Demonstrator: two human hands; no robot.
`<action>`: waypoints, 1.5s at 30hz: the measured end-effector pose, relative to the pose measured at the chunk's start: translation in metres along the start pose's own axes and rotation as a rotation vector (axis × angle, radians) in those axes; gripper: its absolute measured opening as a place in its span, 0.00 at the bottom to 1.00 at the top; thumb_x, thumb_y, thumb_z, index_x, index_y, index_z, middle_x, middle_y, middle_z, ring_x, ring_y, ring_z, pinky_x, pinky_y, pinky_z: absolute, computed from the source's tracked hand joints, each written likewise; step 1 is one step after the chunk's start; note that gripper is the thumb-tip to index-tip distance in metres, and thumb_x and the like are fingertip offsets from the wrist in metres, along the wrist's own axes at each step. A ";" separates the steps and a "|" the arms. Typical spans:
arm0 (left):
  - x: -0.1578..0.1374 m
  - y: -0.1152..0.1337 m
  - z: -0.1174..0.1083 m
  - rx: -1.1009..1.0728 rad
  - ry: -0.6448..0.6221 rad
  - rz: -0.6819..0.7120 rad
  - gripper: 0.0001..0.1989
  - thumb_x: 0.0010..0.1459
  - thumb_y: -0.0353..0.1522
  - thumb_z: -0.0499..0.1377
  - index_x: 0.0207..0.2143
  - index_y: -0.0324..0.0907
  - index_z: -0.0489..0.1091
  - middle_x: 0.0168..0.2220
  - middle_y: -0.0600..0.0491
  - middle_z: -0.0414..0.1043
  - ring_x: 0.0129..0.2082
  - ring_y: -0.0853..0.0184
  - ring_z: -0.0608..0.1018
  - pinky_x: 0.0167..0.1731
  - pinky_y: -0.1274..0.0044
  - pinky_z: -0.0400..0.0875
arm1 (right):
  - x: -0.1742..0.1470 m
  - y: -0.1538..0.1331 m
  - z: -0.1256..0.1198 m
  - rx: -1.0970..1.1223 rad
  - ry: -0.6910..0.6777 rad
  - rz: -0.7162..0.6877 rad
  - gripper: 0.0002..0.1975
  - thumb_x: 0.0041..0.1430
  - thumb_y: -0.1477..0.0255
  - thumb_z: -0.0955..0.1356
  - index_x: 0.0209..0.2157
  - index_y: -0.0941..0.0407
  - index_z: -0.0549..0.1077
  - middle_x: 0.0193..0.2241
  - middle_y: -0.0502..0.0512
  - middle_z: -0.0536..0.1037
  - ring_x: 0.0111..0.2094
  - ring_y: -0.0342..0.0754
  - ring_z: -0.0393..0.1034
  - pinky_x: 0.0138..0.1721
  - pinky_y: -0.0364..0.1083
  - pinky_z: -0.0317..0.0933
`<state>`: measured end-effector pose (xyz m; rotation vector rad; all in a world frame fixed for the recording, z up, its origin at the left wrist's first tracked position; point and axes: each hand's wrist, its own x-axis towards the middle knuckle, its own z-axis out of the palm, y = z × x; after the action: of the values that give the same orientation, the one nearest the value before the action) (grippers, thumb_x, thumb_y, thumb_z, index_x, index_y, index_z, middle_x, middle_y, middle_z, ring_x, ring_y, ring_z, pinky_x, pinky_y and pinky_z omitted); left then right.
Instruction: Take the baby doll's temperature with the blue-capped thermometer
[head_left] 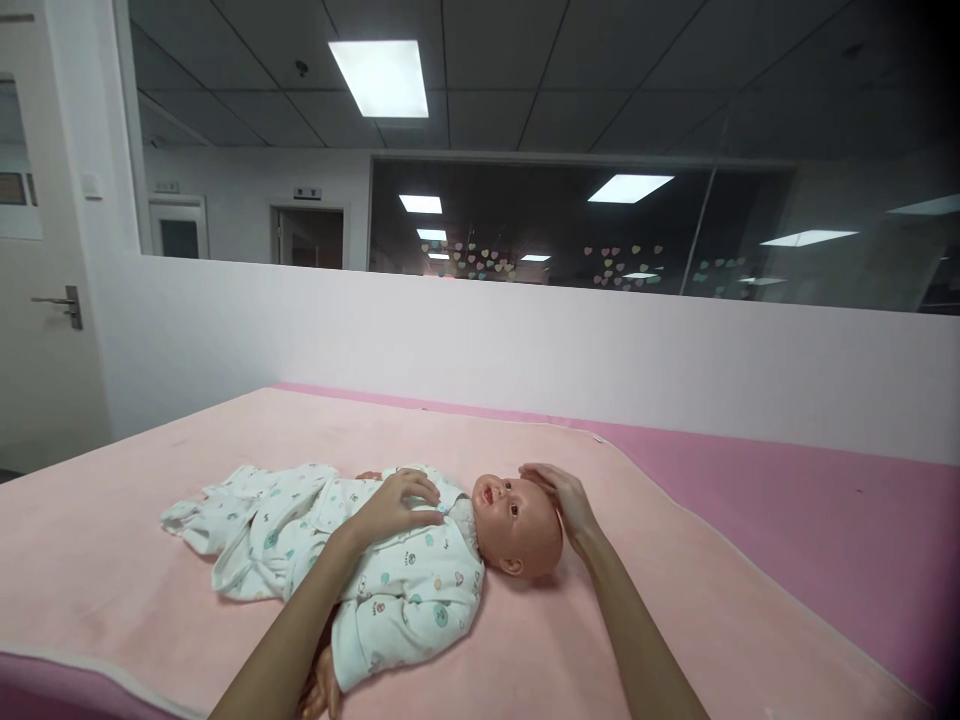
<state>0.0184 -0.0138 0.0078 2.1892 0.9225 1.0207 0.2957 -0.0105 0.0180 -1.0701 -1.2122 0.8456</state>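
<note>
The doll (519, 535) lies on its back on the peach blanket (562, 660), near six o'clock in the view, head toward three o'clock and the legs of its patterned suit (424, 600) toward nine. The left hand (401, 505) is over the chest, fingers curved, thumb apart from them; how firmly it bears down I cannot tell. The right hand (566, 500) cups the top of the head from two o'clock, fingers close together, clamped on nothing. The step in hand looks like steadying head and body; a next move would call for supporting both together.
</note>
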 end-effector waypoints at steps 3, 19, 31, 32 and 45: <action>0.002 -0.008 0.002 -0.056 0.070 -0.051 0.14 0.46 0.43 0.57 0.25 0.42 0.73 0.35 0.51 0.72 0.43 0.64 0.69 0.47 0.74 0.59 | -0.015 -0.028 0.013 -0.158 -0.014 -0.251 0.10 0.47 0.65 0.64 0.24 0.56 0.73 0.40 0.56 0.74 0.45 0.50 0.64 0.49 0.48 0.54; 0.004 -0.003 -0.006 -0.388 0.225 -0.209 0.16 0.47 0.43 0.56 0.26 0.38 0.69 0.27 0.54 0.70 0.30 0.71 0.69 0.34 0.79 0.62 | -0.022 0.003 0.144 -1.291 -0.182 -0.684 0.07 0.44 0.80 0.66 0.18 0.56 0.69 0.26 0.59 0.73 0.43 0.55 0.62 0.53 0.64 0.38; 0.003 -0.006 -0.005 -0.330 0.098 -0.158 0.20 0.49 0.45 0.52 0.21 0.37 0.71 0.24 0.52 0.70 0.30 0.67 0.70 0.39 0.76 0.62 | -0.061 -0.052 0.092 -1.120 0.107 -0.941 0.11 0.59 0.75 0.55 0.23 0.56 0.60 0.23 0.51 0.64 0.26 0.43 0.55 0.46 0.51 0.50; 0.002 -0.005 -0.006 -0.396 0.046 -0.143 0.20 0.50 0.44 0.52 0.20 0.37 0.71 0.25 0.51 0.71 0.32 0.66 0.71 0.42 0.76 0.61 | -0.059 -0.053 0.092 -1.050 0.115 -0.961 0.12 0.59 0.75 0.54 0.22 0.56 0.58 0.22 0.50 0.63 0.25 0.42 0.53 0.43 0.49 0.51; -0.006 -0.027 -0.015 -1.295 0.143 -0.103 0.16 0.26 0.32 0.70 0.22 0.41 0.72 0.24 0.56 0.70 0.25 0.75 0.69 0.30 0.79 0.63 | -0.067 -0.017 0.101 -0.659 0.253 -0.902 0.14 0.60 0.75 0.53 0.20 0.55 0.55 0.17 0.49 0.60 0.24 0.44 0.52 0.31 0.46 0.50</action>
<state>-0.0064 0.0008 -0.0051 0.9772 0.2247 1.2217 0.1839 -0.0596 0.0156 -0.9324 -1.5844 -0.4011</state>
